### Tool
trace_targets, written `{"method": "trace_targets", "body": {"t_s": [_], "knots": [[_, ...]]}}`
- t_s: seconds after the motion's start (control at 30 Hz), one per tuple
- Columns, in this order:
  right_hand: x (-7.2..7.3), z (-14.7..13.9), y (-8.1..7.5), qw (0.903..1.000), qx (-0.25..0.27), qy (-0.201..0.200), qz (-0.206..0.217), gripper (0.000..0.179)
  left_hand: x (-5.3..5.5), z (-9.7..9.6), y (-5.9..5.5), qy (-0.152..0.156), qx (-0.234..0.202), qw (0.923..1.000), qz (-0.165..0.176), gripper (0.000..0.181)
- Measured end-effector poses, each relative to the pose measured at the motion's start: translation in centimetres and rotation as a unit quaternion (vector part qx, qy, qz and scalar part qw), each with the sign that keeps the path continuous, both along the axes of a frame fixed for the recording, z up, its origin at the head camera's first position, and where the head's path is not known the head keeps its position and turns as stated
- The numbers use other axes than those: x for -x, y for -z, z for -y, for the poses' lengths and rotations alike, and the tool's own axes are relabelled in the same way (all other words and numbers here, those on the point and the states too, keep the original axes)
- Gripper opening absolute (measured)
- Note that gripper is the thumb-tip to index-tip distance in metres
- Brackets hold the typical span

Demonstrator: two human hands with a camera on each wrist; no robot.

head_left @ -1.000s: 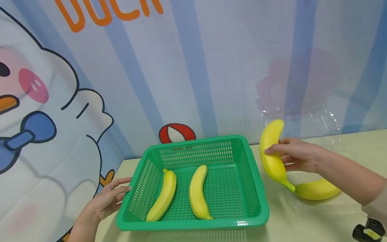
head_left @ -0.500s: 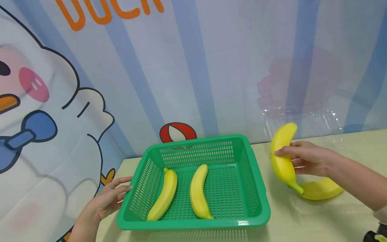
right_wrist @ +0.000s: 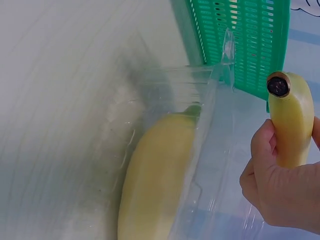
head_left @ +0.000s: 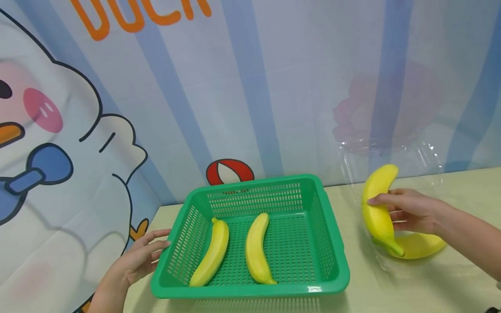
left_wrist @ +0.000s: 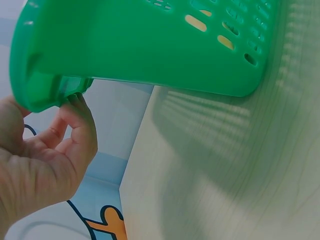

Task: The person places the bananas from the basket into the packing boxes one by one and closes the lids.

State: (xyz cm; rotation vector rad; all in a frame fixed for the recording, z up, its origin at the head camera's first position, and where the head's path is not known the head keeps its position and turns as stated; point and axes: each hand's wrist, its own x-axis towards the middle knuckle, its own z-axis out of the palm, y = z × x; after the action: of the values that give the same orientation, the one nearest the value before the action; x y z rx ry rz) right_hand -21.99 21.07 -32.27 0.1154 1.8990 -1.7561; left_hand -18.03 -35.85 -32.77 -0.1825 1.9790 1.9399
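Observation:
In the head view, my right hand point(head_left: 415, 213) grips a yellow banana point(head_left: 376, 217) around its middle, stem end pointing down. The right wrist view shows the dark tip of this held banana point(right_wrist: 295, 125). It hovers at the near left side of a clear plastic container point(right_wrist: 212, 145), where another banana point(right_wrist: 155, 180) lies. At the left, my left hand point(head_left: 135, 258) holds the rim of a green plastic basket point(head_left: 250, 292). Its fingers curl beneath that rim in the left wrist view. Inside the basket lie two bananas, one left point(head_left: 213, 254) and one central point(head_left: 256, 252).
The container's transparent lid point(head_left: 391, 161) stands raised at the back. Basket and container share a pale wood-grain table point(head_left: 469, 195). Behind them hangs a striped blue and white cloth point(head_left: 250, 87) printed with a cartoon duck point(head_left: 78, 208).
My right hand has carried its banana to the right and slightly down, away from the basket and over the container's banana. The left hand and the basket stay in place.

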Motion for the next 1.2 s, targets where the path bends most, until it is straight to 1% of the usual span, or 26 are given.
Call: {"method": "trace_targets", "body": {"t_s": [0.2, 0.43, 0.57, 0.87, 1.2], "knots": [[0.0, -0.6, 0.5, 1.0, 0.0, 0.007, 0.007, 0.076, 0.0, 0.0, 0.1, 0.001, 0.001, 1.0, -0.001, 0.025], [0.2, -1.3, 1.4, 0.9997, 0.012, 0.018, 0.014, 0.057, -0.1, 0.0, 0.0, 0.0, 0.005, 1.0, -0.002, 0.026], [0.0, -1.5, 1.8, 0.9994, 0.011, 0.027, 0.019, 0.053, -0.1, -0.1, 0.0, 0.001, 0.01, 1.0, -0.002, 0.028], [-0.1, -1.9, 2.6, 0.9987, 0.002, 0.044, 0.026, 0.059, -0.1, 0.0, 0.0, -0.002, 0.01, 0.9999, -0.003, 0.026], [-0.3, -2.1, 3.4, 0.9979, 0.019, 0.053, 0.033, 0.054, -0.1, -0.2, 0.0, -0.007, 0.006, 1.0, -0.003, 0.025]]}}
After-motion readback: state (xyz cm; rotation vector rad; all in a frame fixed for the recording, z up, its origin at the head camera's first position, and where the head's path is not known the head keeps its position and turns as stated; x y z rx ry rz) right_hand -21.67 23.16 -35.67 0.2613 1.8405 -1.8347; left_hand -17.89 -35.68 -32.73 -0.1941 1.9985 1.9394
